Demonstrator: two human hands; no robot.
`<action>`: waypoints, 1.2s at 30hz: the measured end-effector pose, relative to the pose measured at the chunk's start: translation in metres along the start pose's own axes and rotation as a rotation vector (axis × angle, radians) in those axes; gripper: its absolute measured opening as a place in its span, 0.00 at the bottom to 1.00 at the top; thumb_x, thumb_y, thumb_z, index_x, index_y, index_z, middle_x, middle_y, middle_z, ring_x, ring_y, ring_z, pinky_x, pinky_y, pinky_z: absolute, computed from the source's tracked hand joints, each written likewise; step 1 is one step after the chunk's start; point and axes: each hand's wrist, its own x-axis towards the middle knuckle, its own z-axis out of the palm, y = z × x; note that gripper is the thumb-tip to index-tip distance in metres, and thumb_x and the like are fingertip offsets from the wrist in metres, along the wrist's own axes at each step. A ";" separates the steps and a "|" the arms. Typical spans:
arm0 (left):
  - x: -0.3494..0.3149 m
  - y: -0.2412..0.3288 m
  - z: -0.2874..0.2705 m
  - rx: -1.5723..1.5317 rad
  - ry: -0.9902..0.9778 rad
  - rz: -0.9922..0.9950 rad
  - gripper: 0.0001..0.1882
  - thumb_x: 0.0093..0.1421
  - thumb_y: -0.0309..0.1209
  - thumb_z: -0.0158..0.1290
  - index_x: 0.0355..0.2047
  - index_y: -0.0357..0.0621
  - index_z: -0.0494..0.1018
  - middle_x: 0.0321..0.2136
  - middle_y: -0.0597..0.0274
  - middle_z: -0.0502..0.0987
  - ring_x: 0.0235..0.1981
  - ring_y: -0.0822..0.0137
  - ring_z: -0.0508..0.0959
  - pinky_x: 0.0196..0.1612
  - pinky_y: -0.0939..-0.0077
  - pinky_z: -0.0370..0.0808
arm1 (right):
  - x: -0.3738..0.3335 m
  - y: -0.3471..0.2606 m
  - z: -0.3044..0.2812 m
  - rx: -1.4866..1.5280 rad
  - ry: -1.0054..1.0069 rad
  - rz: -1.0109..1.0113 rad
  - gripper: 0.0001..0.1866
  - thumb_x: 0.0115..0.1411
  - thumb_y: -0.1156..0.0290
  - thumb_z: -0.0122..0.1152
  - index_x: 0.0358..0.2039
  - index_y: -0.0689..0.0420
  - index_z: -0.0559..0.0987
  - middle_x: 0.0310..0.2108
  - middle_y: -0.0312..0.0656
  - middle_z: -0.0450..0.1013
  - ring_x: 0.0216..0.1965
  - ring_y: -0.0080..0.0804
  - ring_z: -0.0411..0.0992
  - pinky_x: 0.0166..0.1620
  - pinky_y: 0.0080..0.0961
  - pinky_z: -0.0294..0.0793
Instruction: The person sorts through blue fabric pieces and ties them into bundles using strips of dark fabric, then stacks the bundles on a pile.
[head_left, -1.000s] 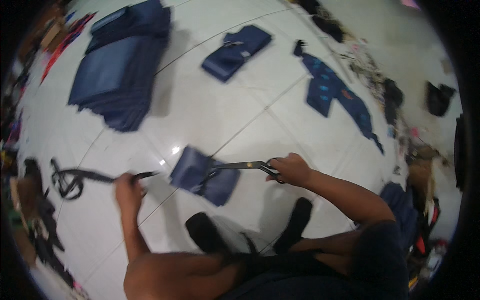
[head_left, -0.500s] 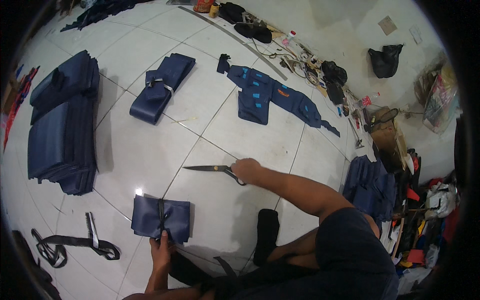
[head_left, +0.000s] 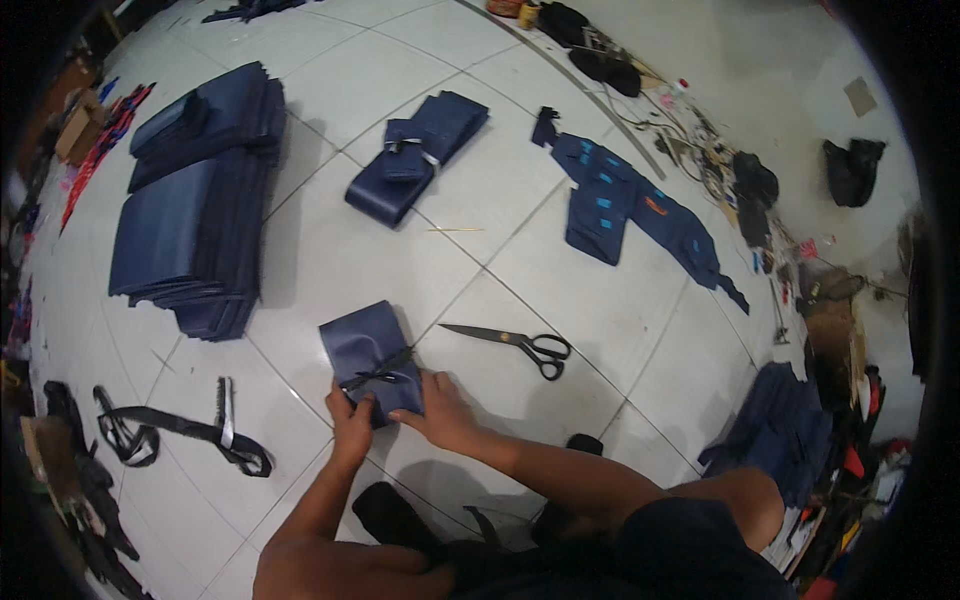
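Observation:
A bundle of navy blue sheet pieces (head_left: 365,335) is tied across its middle with a knotted black strip (head_left: 377,377). My left hand (head_left: 352,425) grips its near left side, thumb on top and fingers under or along the edge. At the near right corner my right hand (head_left: 443,412) is closed on the same bundle, thumb over its upper face. Large black-handled scissors (head_left: 490,333) lie on the floor just beyond my right hand, blades pointing left. The undersides of my fingers are hidden.
Tall stacks of navy pieces (head_left: 170,240) stand at the left. Farther ahead lie another tied navy bundle (head_left: 430,140) and a navy cloth piece with light blue patches (head_left: 605,195). A black-and-white strap (head_left: 180,425) curls at the lower left. Cluttered tools line the right wall.
My right hand has let go of the scissors, now on the floor, and taken hold of the bundle. The bundle has turned and both hands are on it. The view has shifted.

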 end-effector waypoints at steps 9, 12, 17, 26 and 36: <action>-0.007 0.042 -0.004 0.053 0.044 -0.083 0.32 0.65 0.40 0.53 0.61 0.29 0.60 0.49 0.40 0.65 0.53 0.47 0.67 0.59 0.60 0.64 | 0.171 0.025 -0.135 -0.440 0.300 -0.271 0.26 0.56 0.80 0.52 0.58 0.61 0.70 0.53 0.54 0.69 0.56 0.53 0.68 0.57 0.41 0.70; 0.003 0.040 0.001 0.239 0.012 0.031 0.29 0.66 0.41 0.53 0.57 0.28 0.64 0.45 0.38 0.68 0.49 0.46 0.68 0.55 0.58 0.66 | 0.215 0.062 -0.154 -0.893 0.461 -0.432 0.24 0.60 0.75 0.51 0.59 0.57 0.72 0.55 0.51 0.70 0.53 0.45 0.71 0.52 0.41 0.74; 0.018 0.045 -0.009 0.276 -0.007 0.170 0.27 0.68 0.39 0.51 0.57 0.27 0.64 0.44 0.38 0.69 0.48 0.46 0.68 0.54 0.58 0.66 | 0.220 0.037 -0.147 -0.912 0.341 -0.339 0.13 0.58 0.75 0.54 0.44 0.60 0.79 0.38 0.48 0.76 0.40 0.45 0.77 0.43 0.41 0.77; 0.036 0.060 -0.016 0.241 -0.140 0.128 0.25 0.69 0.40 0.49 0.58 0.34 0.64 0.45 0.43 0.68 0.49 0.50 0.66 0.57 0.59 0.64 | 0.100 -0.011 -0.089 0.397 0.209 -0.352 0.08 0.66 0.71 0.59 0.43 0.61 0.78 0.36 0.41 0.79 0.37 0.26 0.77 0.43 0.24 0.76; 0.035 0.051 -0.014 0.283 -0.088 0.193 0.26 0.68 0.41 0.49 0.59 0.35 0.63 0.44 0.43 0.68 0.49 0.47 0.68 0.56 0.56 0.65 | 0.104 -0.047 -0.045 0.055 0.077 -0.610 0.07 0.61 0.71 0.59 0.37 0.60 0.77 0.35 0.49 0.76 0.39 0.50 0.75 0.45 0.41 0.74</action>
